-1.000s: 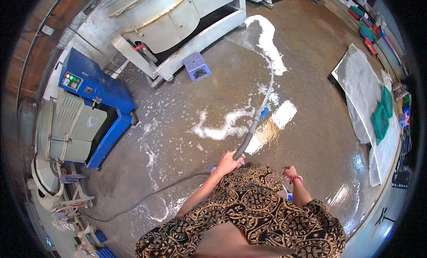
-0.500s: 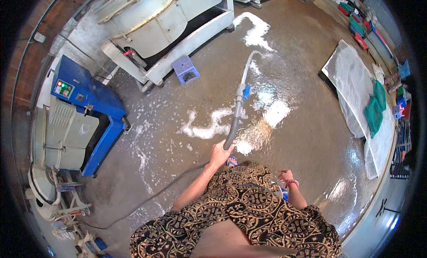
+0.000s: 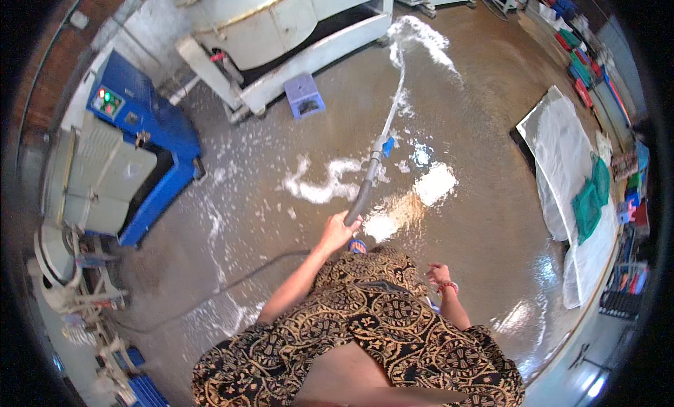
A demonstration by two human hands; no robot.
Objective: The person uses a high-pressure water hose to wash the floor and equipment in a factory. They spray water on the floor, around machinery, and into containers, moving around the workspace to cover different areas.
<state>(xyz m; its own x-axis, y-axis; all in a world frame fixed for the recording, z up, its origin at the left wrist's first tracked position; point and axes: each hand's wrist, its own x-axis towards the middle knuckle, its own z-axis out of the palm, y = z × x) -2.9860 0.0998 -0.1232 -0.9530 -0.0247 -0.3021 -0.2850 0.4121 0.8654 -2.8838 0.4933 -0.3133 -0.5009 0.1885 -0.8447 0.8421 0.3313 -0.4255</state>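
Observation:
My left hand (image 3: 338, 231) is wrapped round a grey hose (image 3: 361, 196) in front of me. At the hose's far end sits a grey valve with a blue handle (image 3: 387, 147). Out of it a stream of water (image 3: 397, 102) runs forward and lands by white foam (image 3: 421, 38) near the foot of the large machine. More foam (image 3: 326, 186) lies on the wet floor left of the hose. My right hand (image 3: 439, 274) hangs at my side with nothing in it, fingers loosely apart, a red bracelet on the wrist.
A large pale machine (image 3: 316, 59) stands ahead, with a purple stool (image 3: 305, 96) beside it. On the left is a blue machine (image 3: 158, 144) with lit buttons. White mesh sheets (image 3: 562, 161) and green netting (image 3: 592, 203) lie right. The hose trails behind on the left.
The water stream reaches farther forward, to the foam by the large machine, and that foam has spread rightward. My left hand still grips the hose; the view has shifted slightly.

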